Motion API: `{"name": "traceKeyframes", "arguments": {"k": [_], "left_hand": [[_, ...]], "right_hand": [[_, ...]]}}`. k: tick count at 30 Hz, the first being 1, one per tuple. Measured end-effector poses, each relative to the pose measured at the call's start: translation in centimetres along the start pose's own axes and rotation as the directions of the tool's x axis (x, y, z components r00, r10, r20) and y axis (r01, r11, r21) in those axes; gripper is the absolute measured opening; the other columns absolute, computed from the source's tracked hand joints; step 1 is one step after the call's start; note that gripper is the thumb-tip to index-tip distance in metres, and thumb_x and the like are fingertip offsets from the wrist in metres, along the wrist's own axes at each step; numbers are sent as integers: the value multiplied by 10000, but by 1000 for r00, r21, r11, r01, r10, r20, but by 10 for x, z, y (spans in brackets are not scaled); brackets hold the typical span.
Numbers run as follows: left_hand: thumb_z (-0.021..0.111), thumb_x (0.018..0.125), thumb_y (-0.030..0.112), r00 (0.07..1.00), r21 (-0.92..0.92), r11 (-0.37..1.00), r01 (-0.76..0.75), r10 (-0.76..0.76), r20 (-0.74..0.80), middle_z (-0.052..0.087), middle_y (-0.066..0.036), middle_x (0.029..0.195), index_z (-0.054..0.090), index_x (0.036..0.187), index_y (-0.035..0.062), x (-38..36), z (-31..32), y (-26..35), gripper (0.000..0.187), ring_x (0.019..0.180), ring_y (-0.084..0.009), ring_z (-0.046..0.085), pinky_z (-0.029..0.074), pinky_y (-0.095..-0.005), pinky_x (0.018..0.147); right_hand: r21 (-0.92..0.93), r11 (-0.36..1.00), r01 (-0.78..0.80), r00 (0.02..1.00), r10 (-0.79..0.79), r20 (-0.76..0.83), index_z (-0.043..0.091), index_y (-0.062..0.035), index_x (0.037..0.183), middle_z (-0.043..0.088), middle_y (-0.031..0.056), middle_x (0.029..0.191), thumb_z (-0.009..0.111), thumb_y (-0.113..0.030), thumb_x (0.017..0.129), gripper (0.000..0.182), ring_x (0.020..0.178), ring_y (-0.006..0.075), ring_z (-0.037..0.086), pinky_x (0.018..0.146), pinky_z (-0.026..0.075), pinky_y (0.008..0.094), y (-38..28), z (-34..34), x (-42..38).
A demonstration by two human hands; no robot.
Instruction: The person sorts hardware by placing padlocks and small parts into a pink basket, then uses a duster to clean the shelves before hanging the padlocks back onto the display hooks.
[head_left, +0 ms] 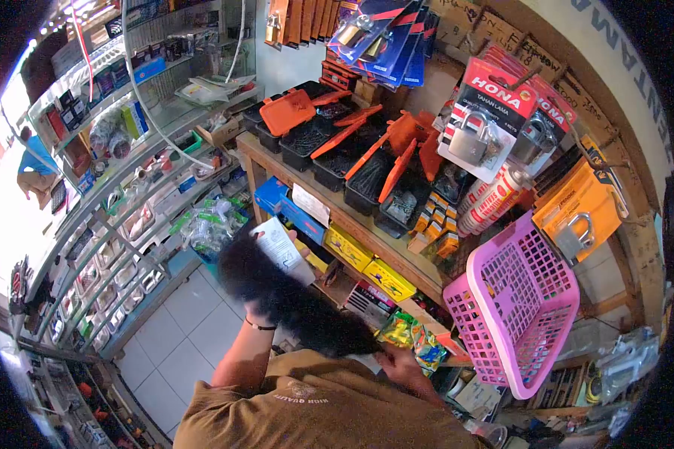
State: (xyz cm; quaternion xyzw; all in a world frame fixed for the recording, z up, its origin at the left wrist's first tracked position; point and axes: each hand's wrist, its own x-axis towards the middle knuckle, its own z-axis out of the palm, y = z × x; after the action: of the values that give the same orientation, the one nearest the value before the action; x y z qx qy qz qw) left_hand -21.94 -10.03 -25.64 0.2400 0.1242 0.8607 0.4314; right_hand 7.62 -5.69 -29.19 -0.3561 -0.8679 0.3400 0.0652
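Note:
A black fluffy duster [307, 307] stretches diagonally across the space in front of my chest. My right hand [395, 363] is closed round its lower right end. Most of my left hand [303, 250] is hidden behind the fluffy part; a few fingertips show at the edge of a white box [281, 245] with small print, which it holds. The duster's upper left end overlaps the box and my left wrist, which has a dark bracelet.
Black bins with orange lids [288, 112] line a wooden shelf [337, 218]. A pink basket [460, 288] hangs at the right, below packaged padlocks [468, 142]. Glass display shelves stand left, with plastic-wrapped goods [210, 224] beside them. A person [37, 168] is at the far left.

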Motion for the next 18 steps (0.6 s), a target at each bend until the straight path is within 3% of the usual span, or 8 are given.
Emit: {"name": "traceKeyframes", "arguments": {"k": [4,7,8,9,11,13,15,18], "left_hand": [[301,873,487,960,-336,942,8,-101,-262,382,-165,1281,268,1317,96,1,25,-3,593,1066,-392,453,366,-491,904],[285,868,501,987,-15,991,134,-132,87,345,-154,1317,254,1325,93,5,-7,-13,613,1121,-414,394,348,-497,922],[281,872,494,986,-176,974,140,-122,110,358,-153,1309,251,1328,101,-1,-3,-13,603,1152,-379,377,336,-490,937],[289,881,464,965,-245,959,146,-192,-178,376,-155,1295,270,1320,102,-1,3,-13,570,1159,-325,390,336,-476,942],[278,887,455,963,-288,934,212,-250,-102,386,-140,1290,299,1307,101,0,9,-15,549,1164,-293,394,321,-467,957],[273,883,481,969,215,948,233,-244,28,390,-123,1290,319,1296,100,4,-26,-33,564,1166,-312,387,304,-471,968],[280,876,498,920,-144,940,309,-257,296,389,-109,1292,317,1299,108,13,-17,-30,576,1159,-318,389,290,-473,977],[301,868,499,916,-268,896,355,-390,-91,413,-106,1267,316,1299,114,11,8,-29,579,1131,-309,410,294,-477,973]], "right_hand": [[47,998,48,999,-48,-14,554,-7,847,562,184,683,565,-228,788,229,638,315,579,557,434,377,10,10,-9],[68,998,12,999,-9,-45,548,3,802,555,186,662,559,-232,793,236,613,317,572,545,430,370,7,14,-14],[77,995,-69,992,77,-105,556,3,811,552,190,649,550,-249,798,253,624,332,569,548,430,364,2,15,-14],[81,993,-81,989,90,-118,556,3,811,552,190,649,550,-249,798,253,624,332,569,548,430,364,3,18,-16],[41,994,-102,992,105,-66,552,4,817,546,187,636,544,-262,801,267,609,330,561,545,428,362,9,21,-15],[58,997,-49,997,52,-56,549,-1,830,535,174,628,542,-274,804,274,587,296,552,544,423,352,16,27,-21],[201,960,-194,967,222,-128,542,-3,834,536,162,642,546,-273,806,271,582,253,539,550,422,336,8,29,-25],[132,973,-190,978,200,-60,539,-12,852,528,142,634,546,-254,811,245,566,219,518,553,419,309,14,41,-29]]}}
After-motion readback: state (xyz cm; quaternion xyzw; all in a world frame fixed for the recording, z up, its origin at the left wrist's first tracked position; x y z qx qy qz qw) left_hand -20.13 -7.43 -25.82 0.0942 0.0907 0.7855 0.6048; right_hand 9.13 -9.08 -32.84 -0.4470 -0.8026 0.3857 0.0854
